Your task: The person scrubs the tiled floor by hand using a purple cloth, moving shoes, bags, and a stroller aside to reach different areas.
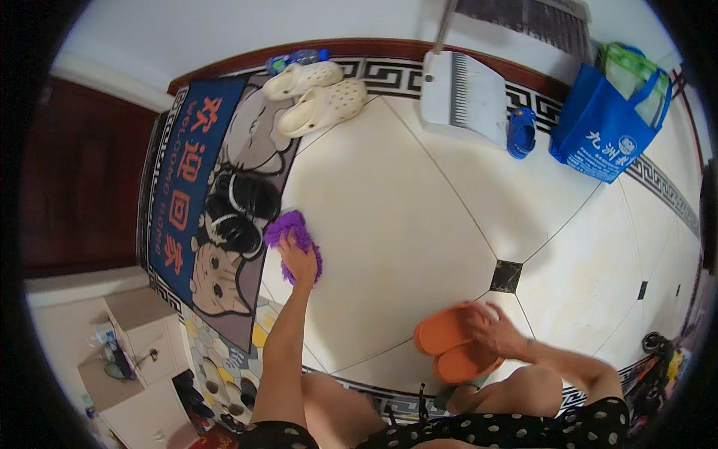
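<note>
My left hand [298, 259] presses on a fluffy purple cleaning cloth [291, 227], which lies on the tiled floor at the edge of a doormat [182, 146]. Beside the cloth, a pair of black sandals [255, 196] rests on the mat. My right hand [496, 332], slightly blurred, holds a pair of orange slippers [446, 328] in front of my knees; its fingers are at the slippers' right side. Cream clogs [325, 106] stand at the mat's upper corner, partly on the mat.
A plastic bottle [297, 59] lies by the wall. A dustpan [477, 98], a broom [527, 25], a blue clog [521, 132] and a blue shopping bag [606, 129] are at the upper right. A cabinet [157, 348] with shoes beside it is at lower left.
</note>
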Demonstrator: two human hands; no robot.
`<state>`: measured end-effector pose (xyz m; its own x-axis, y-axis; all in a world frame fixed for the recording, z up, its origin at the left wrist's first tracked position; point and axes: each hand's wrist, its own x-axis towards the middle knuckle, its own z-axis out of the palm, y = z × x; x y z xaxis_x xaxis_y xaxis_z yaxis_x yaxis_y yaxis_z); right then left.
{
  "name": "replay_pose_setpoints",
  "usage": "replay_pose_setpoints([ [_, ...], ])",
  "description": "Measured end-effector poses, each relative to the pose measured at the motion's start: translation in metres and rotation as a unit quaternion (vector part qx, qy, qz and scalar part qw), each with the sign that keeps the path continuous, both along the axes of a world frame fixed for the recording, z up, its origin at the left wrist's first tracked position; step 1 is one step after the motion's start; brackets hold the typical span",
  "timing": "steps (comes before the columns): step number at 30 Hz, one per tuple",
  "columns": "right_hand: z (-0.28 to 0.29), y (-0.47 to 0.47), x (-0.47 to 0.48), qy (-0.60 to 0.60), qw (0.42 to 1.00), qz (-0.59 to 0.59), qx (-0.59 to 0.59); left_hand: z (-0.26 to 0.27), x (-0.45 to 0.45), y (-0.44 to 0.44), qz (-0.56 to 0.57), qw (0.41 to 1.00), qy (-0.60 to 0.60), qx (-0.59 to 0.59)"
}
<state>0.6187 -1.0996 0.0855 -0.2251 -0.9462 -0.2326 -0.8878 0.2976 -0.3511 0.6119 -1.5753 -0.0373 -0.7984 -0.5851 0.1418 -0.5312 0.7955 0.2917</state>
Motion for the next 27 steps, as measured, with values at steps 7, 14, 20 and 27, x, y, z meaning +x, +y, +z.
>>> replay_pose_setpoints([
  [7, -0.012, -0.07, 0.023, -0.107, 0.986, -0.015, -0.13, 0.005, -0.144, 0.12, -0.163, 0.986, -0.008, -0.045],
  [14, -0.058, -0.116, 0.059, -0.072, 0.982, 0.085, -0.155, -0.019, -0.164, 0.313, -0.309, 0.95, 0.028, 0.018],
  [20, -0.076, -0.111, 0.077, -0.147, 0.967, 0.102, -0.179, -0.007, -0.13, 0.495, -0.432, 0.812, -0.069, 0.386],
  [27, -0.058, -0.067, 0.053, -0.238, 0.95, 0.081, -0.187, 0.096, -0.115, 0.41, -0.118, 0.501, -0.271, 0.814],
])
